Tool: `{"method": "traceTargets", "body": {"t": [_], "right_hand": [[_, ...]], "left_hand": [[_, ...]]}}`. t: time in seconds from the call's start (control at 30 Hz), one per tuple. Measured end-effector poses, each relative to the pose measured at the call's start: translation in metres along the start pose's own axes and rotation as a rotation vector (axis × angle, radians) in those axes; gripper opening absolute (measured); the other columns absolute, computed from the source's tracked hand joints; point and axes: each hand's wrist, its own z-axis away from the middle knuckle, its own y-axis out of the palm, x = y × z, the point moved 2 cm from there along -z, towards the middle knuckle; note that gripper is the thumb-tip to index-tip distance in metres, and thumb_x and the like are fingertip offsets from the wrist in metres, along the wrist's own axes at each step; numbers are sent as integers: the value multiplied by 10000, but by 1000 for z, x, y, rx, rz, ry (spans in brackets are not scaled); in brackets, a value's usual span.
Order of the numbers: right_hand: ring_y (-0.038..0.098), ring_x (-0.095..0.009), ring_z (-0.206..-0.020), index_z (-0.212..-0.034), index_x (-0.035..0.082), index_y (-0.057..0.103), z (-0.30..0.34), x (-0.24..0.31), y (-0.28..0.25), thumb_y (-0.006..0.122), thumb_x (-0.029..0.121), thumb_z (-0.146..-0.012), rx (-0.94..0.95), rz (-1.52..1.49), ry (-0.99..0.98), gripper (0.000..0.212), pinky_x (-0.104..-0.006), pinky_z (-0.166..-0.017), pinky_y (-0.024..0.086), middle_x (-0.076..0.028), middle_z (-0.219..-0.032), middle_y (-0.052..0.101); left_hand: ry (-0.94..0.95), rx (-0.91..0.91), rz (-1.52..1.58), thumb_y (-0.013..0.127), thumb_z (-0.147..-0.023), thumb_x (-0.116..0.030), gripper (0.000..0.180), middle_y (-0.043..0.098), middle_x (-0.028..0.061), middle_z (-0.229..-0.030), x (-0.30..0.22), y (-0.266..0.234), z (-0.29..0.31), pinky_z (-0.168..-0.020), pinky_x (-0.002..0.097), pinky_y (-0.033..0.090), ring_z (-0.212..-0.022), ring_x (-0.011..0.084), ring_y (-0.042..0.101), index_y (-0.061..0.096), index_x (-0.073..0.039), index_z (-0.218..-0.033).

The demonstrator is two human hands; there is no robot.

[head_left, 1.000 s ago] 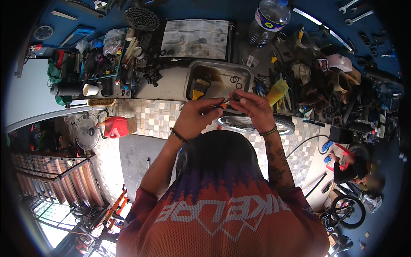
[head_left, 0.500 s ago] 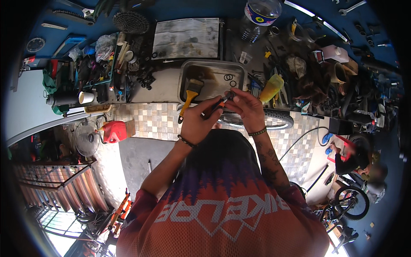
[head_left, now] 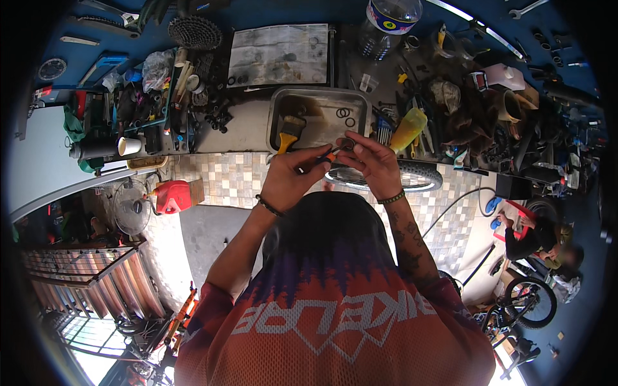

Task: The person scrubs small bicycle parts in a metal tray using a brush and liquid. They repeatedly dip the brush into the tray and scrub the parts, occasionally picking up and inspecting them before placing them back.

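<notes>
Pinches a slim hand tool [head_left: 331, 156] with an orange-and-dark grip between thumb and forefinger of the left hand [head_left: 293, 177], nearly closed, with the remaining fingers bent and partly hidden. Aims the tool's tip rightward, at or just beside a small dark rounded part [head_left: 348, 144], too small and shaded to name more closely; cannot tell from here whether touching. Grips that part in the bent fingertips of the right hand [head_left: 374, 166], thumb against fingers, with the back of the hand turned outward. Brings both hands close together before the chest, over the near rim of a metal tray [head_left: 273, 119]. Slants the left forearm [head_left: 239, 254] up and inward from the lower left, with a dark beaded bracelet [head_left: 269, 206] at the wrist. Raises the tattooed right forearm [head_left: 407, 241] more steeply, leaning inward, with a second bracelet [head_left: 391, 197] around that wrist. Keeps both elbows bent. Leaves a yellow-handled paintbrush [head_left: 291, 132] with bristles inside the tray and handle over the near rim, just beside the left hand, and black O-rings [head_left: 344, 112] on the tray's floor, beyond the right fingertips.
</notes>
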Motion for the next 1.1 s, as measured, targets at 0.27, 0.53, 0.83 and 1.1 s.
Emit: {"method": "traceTargets", "body": {"t": [0.27,0.53,0.83,1.1], "right_hand": [[758,-317,-1241,-1462,-76,655,1,6,-3,632,120,-1141,36,236,56,377,-416,-1116,628,-228,-1370,744],[793,-271,-1120,-1409,-57,689,3,-7,-6,698,78,-1097,-138,104,59,340,-382,-1022,674,-170,-1288,767],[792,-270,-1123,-1421,-53,669,-8,-16,-4,700,67,-1092,-222,60,-1,351,-387,-1006,684,-176,-1293,762],[792,-286,-1148,-1458,-54,653,-8,-15,-7,652,75,-1121,-134,5,-13,361,-392,-1023,677,-216,-1339,758]], "left_hand": [[-54,87,6,776,-1027,-66,410,835,89,-1120,-6,-16,-3,-734,253,625,-851,73,732,742,-31,-1434],[120,-134,-186,848,-961,-69,449,843,131,-1182,1,18,6,-880,305,644,-1011,140,804,756,-24,-1398],[61,-207,-121,869,-944,-138,451,846,111,-1012,19,24,-6,-762,306,621,-871,130,800,780,-79,-1383],[-4,-110,-93,853,-967,-126,444,850,78,-1097,13,8,-7,-801,251,603,-893,65,748,777,-93,-1403]]}}
